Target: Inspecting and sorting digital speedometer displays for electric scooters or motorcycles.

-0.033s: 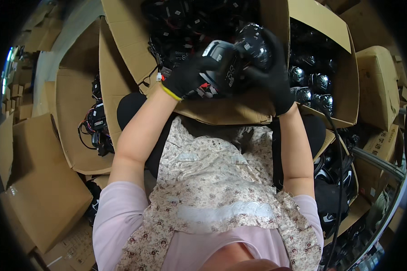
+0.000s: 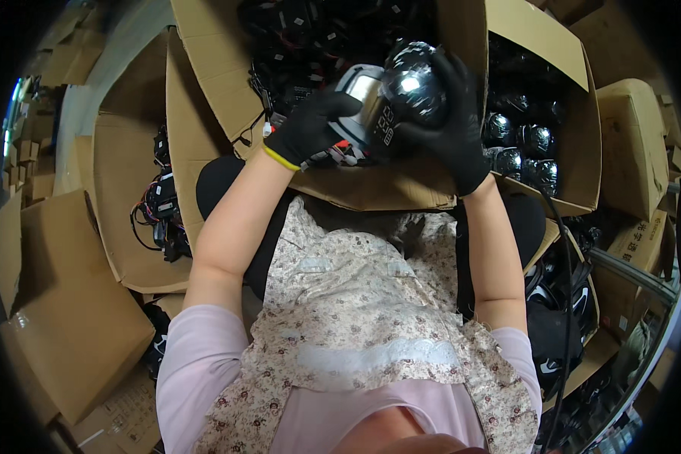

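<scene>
Both my hands wear black gloves, held over an open cardboard box in front of me. My left hand (image 2: 308, 130), its glove edged in yellow, is closed on the left side of a silver-rimmed black device (image 2: 384, 121) with white markings on its dark face. My right hand (image 2: 458, 136) curls round a glossy black rounded part (image 2: 416, 85) that looks film-wrapped. This part lies right against the device; whether the two are joined I cannot tell. Red and white connectors (image 2: 346, 151) show just beneath the device.
The open box (image 2: 390, 189) holds many black parts with cables. To its right, another carton (image 2: 583, 170) contains several wrapped, shiny black rounded parts. A box (image 2: 132, 189) with wired black parts stands on the left. A black cable (image 2: 570, 303) hangs at the right, beside a metal rail (image 2: 632, 271).
The glossy rounded part has shifted slightly left and turned, now showing a bright reflection and overlapping more of the device. The device has tilted; my right hand has moved slightly left.
</scene>
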`<state>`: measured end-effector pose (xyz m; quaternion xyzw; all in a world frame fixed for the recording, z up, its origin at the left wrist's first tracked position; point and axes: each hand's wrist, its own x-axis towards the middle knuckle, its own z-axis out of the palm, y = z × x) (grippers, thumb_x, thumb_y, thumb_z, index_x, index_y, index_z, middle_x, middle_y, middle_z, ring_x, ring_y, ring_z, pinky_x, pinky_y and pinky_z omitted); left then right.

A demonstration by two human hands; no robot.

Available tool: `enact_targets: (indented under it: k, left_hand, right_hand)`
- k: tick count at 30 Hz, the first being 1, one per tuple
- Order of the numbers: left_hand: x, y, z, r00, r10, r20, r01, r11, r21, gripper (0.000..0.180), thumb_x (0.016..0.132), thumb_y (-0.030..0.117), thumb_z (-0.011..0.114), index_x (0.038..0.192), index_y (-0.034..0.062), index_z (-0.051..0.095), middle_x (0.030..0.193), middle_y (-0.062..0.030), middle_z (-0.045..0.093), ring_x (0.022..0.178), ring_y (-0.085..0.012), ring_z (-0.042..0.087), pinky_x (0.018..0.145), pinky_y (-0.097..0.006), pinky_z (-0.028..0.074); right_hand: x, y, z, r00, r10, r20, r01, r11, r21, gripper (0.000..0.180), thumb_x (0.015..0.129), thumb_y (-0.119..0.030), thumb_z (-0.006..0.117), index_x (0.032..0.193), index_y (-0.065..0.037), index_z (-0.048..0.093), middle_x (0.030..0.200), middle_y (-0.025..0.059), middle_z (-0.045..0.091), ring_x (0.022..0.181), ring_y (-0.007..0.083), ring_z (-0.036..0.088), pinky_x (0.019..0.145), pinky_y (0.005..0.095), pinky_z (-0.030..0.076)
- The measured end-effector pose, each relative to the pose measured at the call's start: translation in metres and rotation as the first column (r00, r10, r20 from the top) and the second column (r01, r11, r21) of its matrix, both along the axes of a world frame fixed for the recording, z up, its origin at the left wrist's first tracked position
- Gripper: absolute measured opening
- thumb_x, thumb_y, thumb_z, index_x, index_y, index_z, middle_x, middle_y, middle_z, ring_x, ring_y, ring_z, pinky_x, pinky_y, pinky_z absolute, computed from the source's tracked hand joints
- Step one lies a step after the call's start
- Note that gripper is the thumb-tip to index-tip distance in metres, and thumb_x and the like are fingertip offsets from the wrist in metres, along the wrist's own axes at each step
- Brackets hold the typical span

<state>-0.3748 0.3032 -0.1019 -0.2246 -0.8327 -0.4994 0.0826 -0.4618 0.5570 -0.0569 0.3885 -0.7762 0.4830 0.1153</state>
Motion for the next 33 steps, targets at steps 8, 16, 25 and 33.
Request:
enact_targets:
  k: [8, 16, 25, 33]
  left_hand:
    - [0.011, 0.019, 0.039, 0.94, -0.075, 0.333, -0.175, 0.731, 0.659, 0.045, 0.104, 0.022, 0.048, 0.145, 0.0034, 0.047, 0.143, -0.0119, 0.054, 0.124, -0.0216, 0.059, 0.105, -0.038, 0.051]
    - [0.018, 0.005, 0.018, 0.876, -0.148, 0.459, -0.274, 0.631, 0.726, 0.04, 0.106, 0.013, 0.045, 0.144, 0.0028, 0.048, 0.139, -0.0121, 0.056, 0.123, -0.0201, 0.059, 0.104, -0.035, 0.052]
    - [0.021, 0.027, 0.057, 0.898, -0.296, 0.326, -0.141, 0.507, 0.85, 0.065, 0.091, 0.014, 0.068, 0.148, -0.0015, 0.041, 0.147, -0.0147, 0.048, 0.131, -0.0186, 0.05, 0.106, -0.033, 0.046]
    - [0.022, 0.043, 0.059, 0.882, -0.098, 0.461, -0.307, 0.623, 0.719, 0.067, 0.089, 0.022, 0.074, 0.146, 0.0011, 0.046, 0.133, -0.0076, 0.06, 0.116, -0.0134, 0.058, 0.1, -0.03, 0.049]
  right_hand:
    - [0.021, -0.026, -0.017, 0.983, 0.18, -0.026, -0.178, 0.982, 0.067, 0.114, 0.055, -0.059, 0.09, 0.148, -0.015, 0.042, 0.151, 0.0291, 0.028, 0.142, 0.0493, 0.029, 0.114, 0.0552, 0.034]
    - [0.036, -0.048, -0.028, 0.99, 0.138, -0.003, -0.138, 0.99, 0.039, 0.107, 0.055, -0.044, 0.095, 0.146, -0.019, 0.044, 0.154, 0.0292, 0.021, 0.138, 0.0482, 0.035, 0.113, 0.0558, 0.037]
    - [0.033, -0.04, -0.037, 0.824, 0.319, 0.467, -0.162, 0.925, -0.345, 0.124, 0.058, -0.043, 0.094, 0.153, -0.008, 0.024, 0.153, 0.0201, 0.026, 0.139, 0.0354, 0.037, 0.114, 0.0473, 0.036]
    - [0.025, -0.053, -0.026, 0.991, 0.067, 0.12, -0.055, 0.994, -0.098, 0.119, 0.059, -0.036, 0.095, 0.153, -0.009, 0.026, 0.148, 0.0205, 0.028, 0.136, 0.0387, 0.034, 0.113, 0.0487, 0.034]
